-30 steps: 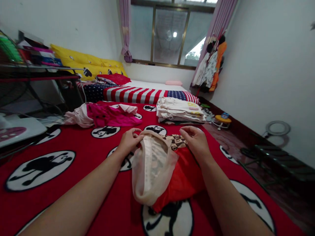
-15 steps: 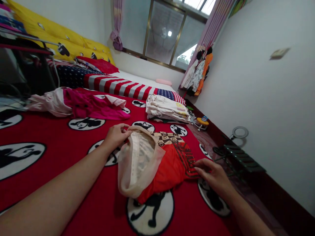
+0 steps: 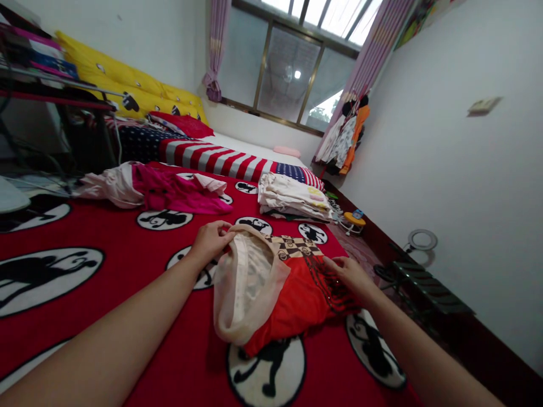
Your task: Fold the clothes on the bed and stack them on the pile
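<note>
A folded garment point(image 3: 297, 288) lies on the red blanket in front of me. It has a red body, a brown-and-beige checked band, dark beaded lines and a sheer cream part point(image 3: 224, 294) on its left. My left hand point(image 3: 212, 240) pinches the cream edge at the garment's upper left, thumb and fingers closed on it. Over the beaded right side, my right hand point(image 3: 350, 277) rests with its fingers stretched out across the cloth. Part of the beaded pattern is hidden beneath that hand.
The red blanket point(image 3: 169, 350) bears white ovals with black cartoon figures. Beyond the garment is a stack of folded light clothes point(image 3: 292, 195). Crumpled pink clothing point(image 3: 178, 189) lies to the left. A dark rack-like bench point(image 3: 432, 285) stands by the right wall.
My right hand has moved from the garment's right edge up onto its beaded side. My left hand keeps its hold on the cream edge. The view has shifted slightly.
</note>
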`<state>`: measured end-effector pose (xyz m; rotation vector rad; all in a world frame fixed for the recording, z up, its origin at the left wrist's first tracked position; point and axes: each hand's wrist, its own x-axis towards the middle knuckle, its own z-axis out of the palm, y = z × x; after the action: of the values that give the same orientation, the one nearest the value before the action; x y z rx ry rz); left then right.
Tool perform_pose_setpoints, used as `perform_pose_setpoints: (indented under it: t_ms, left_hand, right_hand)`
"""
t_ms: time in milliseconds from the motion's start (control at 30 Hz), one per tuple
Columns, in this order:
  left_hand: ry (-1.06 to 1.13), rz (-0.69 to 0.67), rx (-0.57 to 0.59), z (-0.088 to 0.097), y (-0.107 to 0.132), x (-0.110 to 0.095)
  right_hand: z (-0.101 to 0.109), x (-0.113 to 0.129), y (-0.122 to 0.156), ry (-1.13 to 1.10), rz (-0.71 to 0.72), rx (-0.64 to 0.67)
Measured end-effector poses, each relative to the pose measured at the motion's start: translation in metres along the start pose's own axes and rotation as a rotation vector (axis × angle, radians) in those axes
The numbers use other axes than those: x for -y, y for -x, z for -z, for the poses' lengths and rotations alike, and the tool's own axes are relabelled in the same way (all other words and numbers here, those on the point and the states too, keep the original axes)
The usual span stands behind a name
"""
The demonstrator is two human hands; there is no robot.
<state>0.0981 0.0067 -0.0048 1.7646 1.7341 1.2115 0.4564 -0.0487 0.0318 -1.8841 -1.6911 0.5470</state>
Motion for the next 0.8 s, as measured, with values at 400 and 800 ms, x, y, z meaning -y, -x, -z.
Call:
perform_pose_setpoints:
  t_ms: [400,800]
  left_hand:
    - [0.101,-0.039,-0.009,-0.003,-0.002,0.007]
    - [0.516,0.113,-0.050,0.002,0.000,0.002]
  right_hand:
    - [-0.009,0.049,0.015,-0.205,0.117,-0.038]
    - [0.035,0.184,-0.024,-0.531,0.173,0.025]
